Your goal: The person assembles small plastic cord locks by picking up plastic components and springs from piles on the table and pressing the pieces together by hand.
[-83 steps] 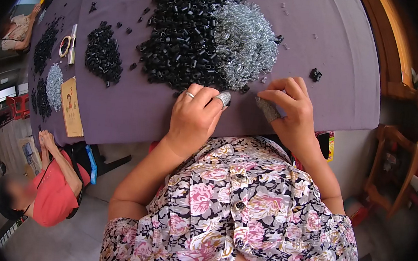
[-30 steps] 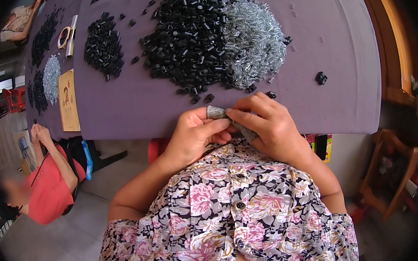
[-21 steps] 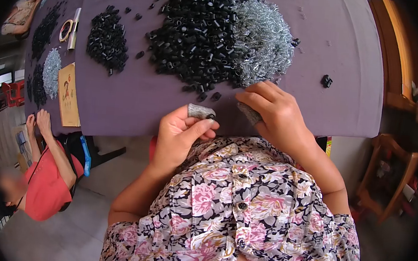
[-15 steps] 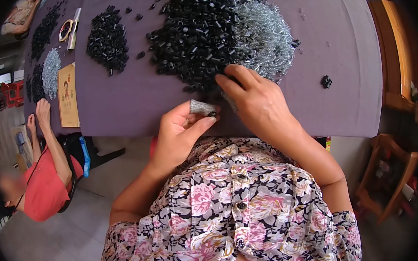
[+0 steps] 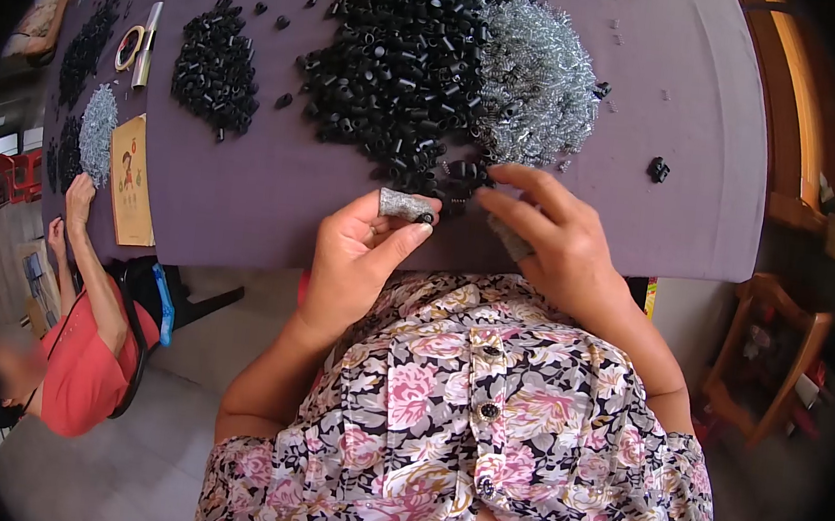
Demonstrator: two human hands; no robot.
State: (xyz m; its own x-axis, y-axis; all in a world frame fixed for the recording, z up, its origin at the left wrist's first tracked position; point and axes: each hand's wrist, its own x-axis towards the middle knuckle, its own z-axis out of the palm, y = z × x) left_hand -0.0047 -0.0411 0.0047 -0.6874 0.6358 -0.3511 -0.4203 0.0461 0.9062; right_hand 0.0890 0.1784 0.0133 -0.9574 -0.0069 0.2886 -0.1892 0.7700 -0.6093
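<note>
Pink-flowered shirt, grey finger covers.

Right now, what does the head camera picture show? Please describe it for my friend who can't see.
A person's left hand pinches a small black part at a purple-covered table, with the right hand near loose black pieces. Beyond lie heaped black parts and silvery springs.

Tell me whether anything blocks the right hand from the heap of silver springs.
Nothing visible does. The heap of silver springs lies just beyond the right hand. A few loose black pieces lie close by, but left of that direct path.
</note>
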